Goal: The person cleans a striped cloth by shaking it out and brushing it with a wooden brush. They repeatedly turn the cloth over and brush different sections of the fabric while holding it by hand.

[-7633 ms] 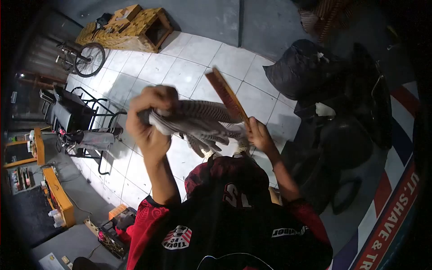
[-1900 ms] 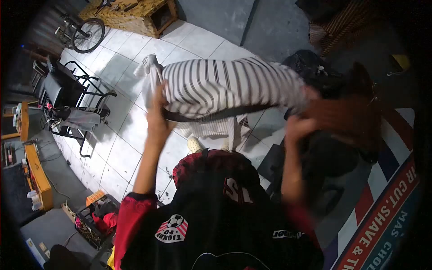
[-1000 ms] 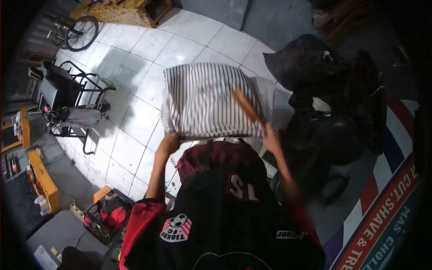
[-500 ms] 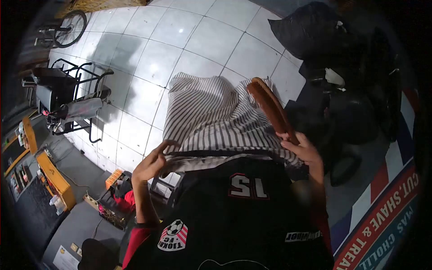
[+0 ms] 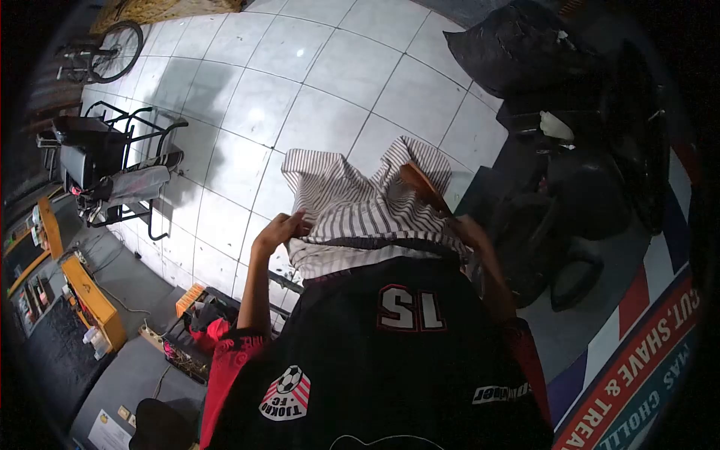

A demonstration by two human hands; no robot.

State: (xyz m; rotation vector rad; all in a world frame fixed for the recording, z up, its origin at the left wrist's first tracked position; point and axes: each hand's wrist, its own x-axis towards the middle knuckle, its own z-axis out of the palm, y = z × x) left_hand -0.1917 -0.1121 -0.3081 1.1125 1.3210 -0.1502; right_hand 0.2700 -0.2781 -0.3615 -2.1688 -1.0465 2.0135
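Observation:
A grey-and-white striped cloth [image 5: 360, 206] spreads out in front of my waist, its far edge standing in two raised folds. My left hand [image 5: 281, 232] pinches the cloth at its left side, fingers closed on the fabric. On the opposite side, my right hand [image 5: 471, 234] is closed around the near end of a long brown wooden brush [image 5: 424, 186], close against the cloth's right edge. The brush slants up and left across the stripes, partly covered by a fold. My black shirt [image 5: 360, 345] fills the view below the cloth.
White floor tiles [image 5: 319, 112] stretch ahead. A black-framed chair [image 5: 97, 154] and a bicycle [image 5: 116, 52] stand at the left, above wooden shelves [image 5: 94, 304]. On the right are a black bag [image 5: 517, 49], dark seating [image 5: 577, 187] and a lettered sign [image 5: 637, 367].
My left hand has closed on the cloth and lifted its side. My right hand has drawn the brush down and left, into the folds. The cloth's far edge has bunched up and come nearer.

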